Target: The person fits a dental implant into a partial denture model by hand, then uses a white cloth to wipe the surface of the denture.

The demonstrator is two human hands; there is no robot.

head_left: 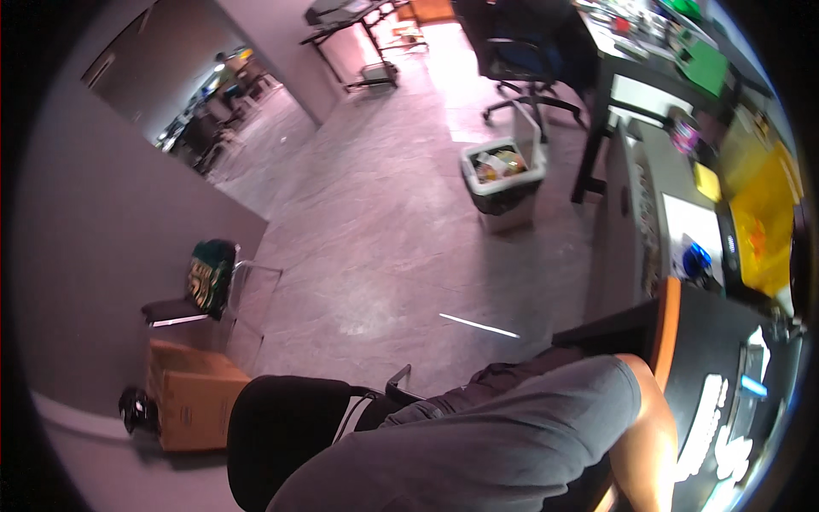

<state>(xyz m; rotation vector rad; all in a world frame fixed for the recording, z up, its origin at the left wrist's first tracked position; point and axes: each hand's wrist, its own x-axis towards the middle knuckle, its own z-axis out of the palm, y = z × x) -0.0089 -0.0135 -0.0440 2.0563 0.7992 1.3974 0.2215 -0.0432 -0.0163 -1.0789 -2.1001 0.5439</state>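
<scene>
Neither of my hands is in view. A grey sleeve [478, 444] runs from the bottom edge toward the right. A bare forearm [653, 435] bends from it across the orange edge [667, 333] of a black desk [704, 328], and its lower end leaves the picture. A white keyboard [704, 427] lies on the desk beside the forearm. Behind the sleeve, dark trousers [503, 375] show in part. The black chair back [286, 439] is at the lower left.
A white bin [503, 215] with rubbish stands on the floor [358, 230]. A thin white strip [479, 325] lies nearer. At left are a cardboard box [200, 405] and a chair holding a green bag [212, 277]. A swivel chair [520, 60] stands far back, and a cabinet [631, 222] at right.
</scene>
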